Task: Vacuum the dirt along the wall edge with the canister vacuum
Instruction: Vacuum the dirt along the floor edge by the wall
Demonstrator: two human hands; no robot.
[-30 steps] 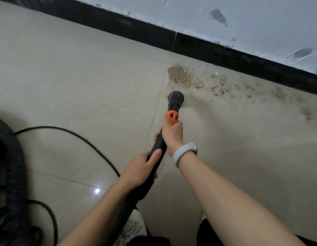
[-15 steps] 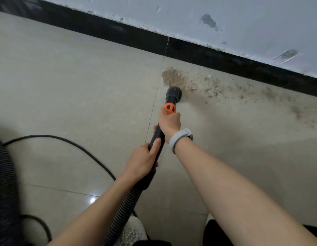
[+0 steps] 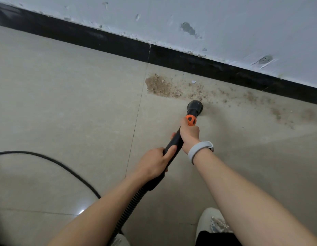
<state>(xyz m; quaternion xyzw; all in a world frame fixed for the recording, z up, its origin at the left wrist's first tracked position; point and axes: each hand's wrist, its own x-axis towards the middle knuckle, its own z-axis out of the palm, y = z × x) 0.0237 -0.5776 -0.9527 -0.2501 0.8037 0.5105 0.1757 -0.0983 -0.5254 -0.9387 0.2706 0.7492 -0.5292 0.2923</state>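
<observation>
Here both hands are wrapped round the black wand (image 3: 173, 142): right hand (image 3: 189, 134) just behind the orange collar (image 3: 190, 120), left hand (image 3: 154, 165) lower, where the ribbed hose (image 3: 131, 205) joins. The nozzle (image 3: 195, 106) sits at the near edge of the dirt (image 3: 161, 86) by the skirting (image 3: 198, 64). The wand looks stiff and light (the hose limp), so the forward grip probably steers best

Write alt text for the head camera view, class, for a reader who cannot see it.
Both hands grip a black vacuum wand, right hand ahead of left hand, its round nozzle at the edge of brown dirt strewn on the tile floor along a black baseboard. A black cord curves across the floor at left.
</observation>
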